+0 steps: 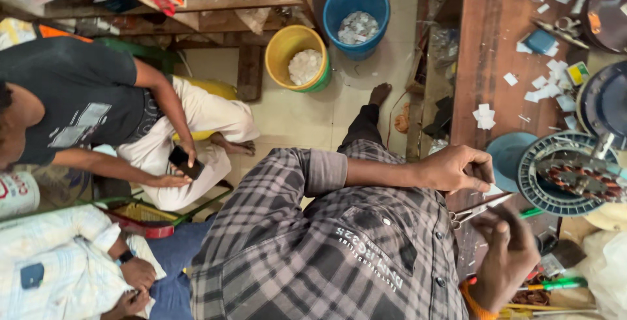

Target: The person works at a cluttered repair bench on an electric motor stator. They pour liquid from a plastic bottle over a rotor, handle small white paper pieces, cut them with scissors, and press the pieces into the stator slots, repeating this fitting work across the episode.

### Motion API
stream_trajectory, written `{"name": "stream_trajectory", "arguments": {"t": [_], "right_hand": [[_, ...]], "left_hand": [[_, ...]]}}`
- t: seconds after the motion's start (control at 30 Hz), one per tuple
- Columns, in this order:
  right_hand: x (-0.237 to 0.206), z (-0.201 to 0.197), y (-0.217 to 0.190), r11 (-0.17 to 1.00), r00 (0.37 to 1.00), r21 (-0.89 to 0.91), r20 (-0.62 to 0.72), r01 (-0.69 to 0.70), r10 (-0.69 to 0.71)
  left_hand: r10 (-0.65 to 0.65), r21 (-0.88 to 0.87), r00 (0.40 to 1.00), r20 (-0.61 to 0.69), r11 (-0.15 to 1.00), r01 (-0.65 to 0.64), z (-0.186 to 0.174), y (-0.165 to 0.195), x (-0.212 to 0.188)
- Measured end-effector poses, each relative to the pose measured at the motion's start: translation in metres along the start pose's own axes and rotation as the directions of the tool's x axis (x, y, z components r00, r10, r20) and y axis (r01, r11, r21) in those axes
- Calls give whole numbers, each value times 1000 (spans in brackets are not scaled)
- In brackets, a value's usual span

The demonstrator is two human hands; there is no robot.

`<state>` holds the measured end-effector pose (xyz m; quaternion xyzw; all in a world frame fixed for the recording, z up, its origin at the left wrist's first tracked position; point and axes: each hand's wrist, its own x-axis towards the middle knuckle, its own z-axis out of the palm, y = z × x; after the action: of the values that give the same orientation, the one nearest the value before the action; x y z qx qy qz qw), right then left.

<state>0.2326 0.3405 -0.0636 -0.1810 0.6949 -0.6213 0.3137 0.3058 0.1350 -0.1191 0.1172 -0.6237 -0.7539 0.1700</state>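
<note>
Single head-worn camera, looking steeply down.
It faces the wearer's checked shirt [339,255] at close range, with the wooden workbench [490,52] alongside and the floor [307,114] farther below.

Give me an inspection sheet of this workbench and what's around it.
Surface: wooden bench, reddish brown, littered.
Job's things: round blue-rimmed winding part at the bench edge; scissors between the hands.
Clutter: white paper scraps; green-handled tool.
Grippers: left hand curled beside the winding part, grip unclear; right hand blurred, below the scissors.
Cables: thin orange cord on the floor by the bench.
Surroundings: yellow bucket and blue bucket, both holding white pieces; a seated person with a phone.
</note>
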Motion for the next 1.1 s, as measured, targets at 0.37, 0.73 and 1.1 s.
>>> {"name": "stream_trajectory", "arguments": {"t": [0.37,0.73,1.1], "right_hand": [[36,49,7,953,863,-48,-413,298,-290],[48,46,1,931,928,-155,-127,329,-349],[27,28,3,797,999,602,38,-48,32]], "left_hand": [[-229,27,973,-15,973,229,14,27,9],[-25,138,999,-42,990,30,2,16,14],[372,461,773,514,640,-615,-32,128,12]]}}
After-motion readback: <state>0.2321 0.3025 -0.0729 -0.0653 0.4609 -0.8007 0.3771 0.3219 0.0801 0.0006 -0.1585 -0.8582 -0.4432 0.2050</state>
